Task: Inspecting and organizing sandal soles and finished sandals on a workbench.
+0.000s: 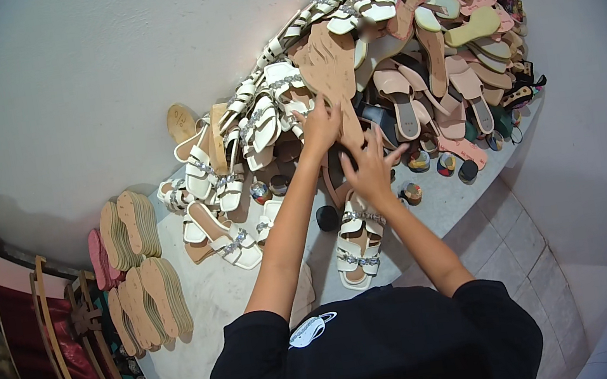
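My left hand (320, 126) reaches into a large heap of sandals and touches a tan sole piece (328, 68) that stands out of the pile. My right hand (371, 166) is just below it, fingers spread over dark and tan shoe parts in the heap; whether it grips anything cannot be told. A pair of white sandals with jewelled straps (357, 240) lies on the grey table directly under my right wrist. More white strappy sandals (262, 121) are piled to the left of my hands.
The grey table (210, 297) runs along a white wall (105, 70). Stacks of tan insoles (148, 291) stand at its left end. Pink and beige sandals (455, 49) fill the far right. A tiled floor (515, 236) lies to the right.
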Demonstrator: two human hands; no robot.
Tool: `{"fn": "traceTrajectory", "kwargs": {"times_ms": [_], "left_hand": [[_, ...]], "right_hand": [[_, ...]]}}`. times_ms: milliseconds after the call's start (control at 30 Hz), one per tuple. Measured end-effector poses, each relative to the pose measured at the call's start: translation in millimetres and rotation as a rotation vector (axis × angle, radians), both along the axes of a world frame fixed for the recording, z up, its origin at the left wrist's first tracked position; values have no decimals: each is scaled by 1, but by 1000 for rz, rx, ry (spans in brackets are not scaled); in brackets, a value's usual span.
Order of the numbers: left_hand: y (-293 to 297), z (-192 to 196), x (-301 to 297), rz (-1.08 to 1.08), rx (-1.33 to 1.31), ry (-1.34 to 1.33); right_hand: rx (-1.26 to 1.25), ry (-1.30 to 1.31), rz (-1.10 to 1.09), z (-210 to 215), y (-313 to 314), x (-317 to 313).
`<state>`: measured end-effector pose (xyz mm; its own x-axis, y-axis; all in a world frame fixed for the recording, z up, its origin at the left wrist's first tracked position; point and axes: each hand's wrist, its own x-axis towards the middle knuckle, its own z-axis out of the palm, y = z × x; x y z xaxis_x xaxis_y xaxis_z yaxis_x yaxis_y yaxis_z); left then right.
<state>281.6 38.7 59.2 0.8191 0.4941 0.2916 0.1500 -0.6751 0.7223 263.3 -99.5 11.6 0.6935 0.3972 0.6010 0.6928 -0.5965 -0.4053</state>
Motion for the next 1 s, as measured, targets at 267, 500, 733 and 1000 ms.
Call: {"fn": "traceTrajectory", "kwargs": {"times_ms": [267,500,733,1000], "left_hand": [[-26,-29,-61,-92,-224,-270],[-46,-60,-124,-74,-552,-399],[-65,-70,-156,-32,-305,-332],[-76,-48,-178,-78,20,-360]], "right_hand": [[26,200,315,-28,-55,-57],[173,73,473,-1,-67,-46],[-86,-228,564,50,-16,10],[-290,-426,586,44,-1,21]]}}
